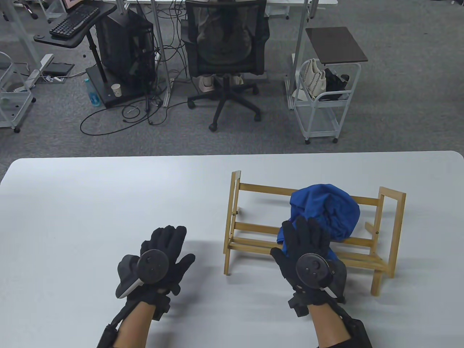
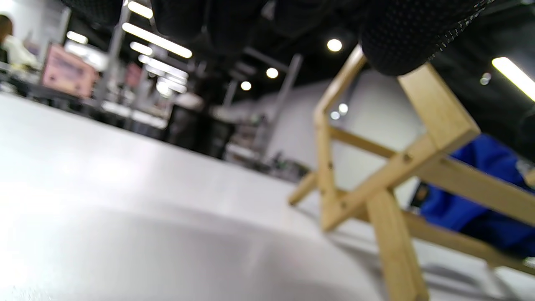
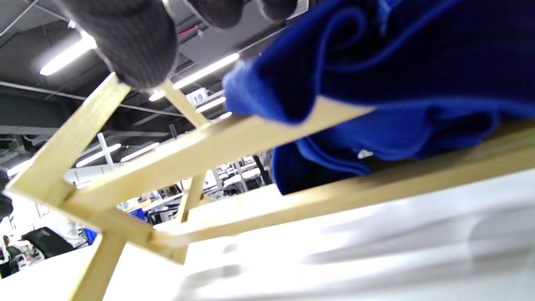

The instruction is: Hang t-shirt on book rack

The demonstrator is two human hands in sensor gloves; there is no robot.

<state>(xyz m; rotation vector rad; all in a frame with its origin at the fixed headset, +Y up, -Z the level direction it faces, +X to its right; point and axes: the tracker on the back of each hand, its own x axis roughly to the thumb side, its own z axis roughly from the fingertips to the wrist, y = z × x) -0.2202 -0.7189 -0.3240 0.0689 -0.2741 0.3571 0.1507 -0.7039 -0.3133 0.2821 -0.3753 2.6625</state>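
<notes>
A wooden book rack (image 1: 253,188) stands on the white table (image 1: 108,188), right of centre. A blue t-shirt (image 1: 328,206) lies bunched over its back rail and slats on the right half. My right hand (image 1: 297,239) is flat with fingers spread, above the rack's front slats and over the shirt's lower edge, gripping nothing. My left hand (image 1: 174,243) is flat and empty over the table, left of the rack. The right wrist view shows the shirt (image 3: 397,62) draped on a rack slat (image 3: 209,146). The left wrist view shows the rack's end frame (image 2: 434,108) and the shirt (image 2: 472,196).
The table's far edge runs across the middle of the table view. Beyond it on the floor are an office chair (image 1: 224,47) and a white cart (image 1: 326,105).
</notes>
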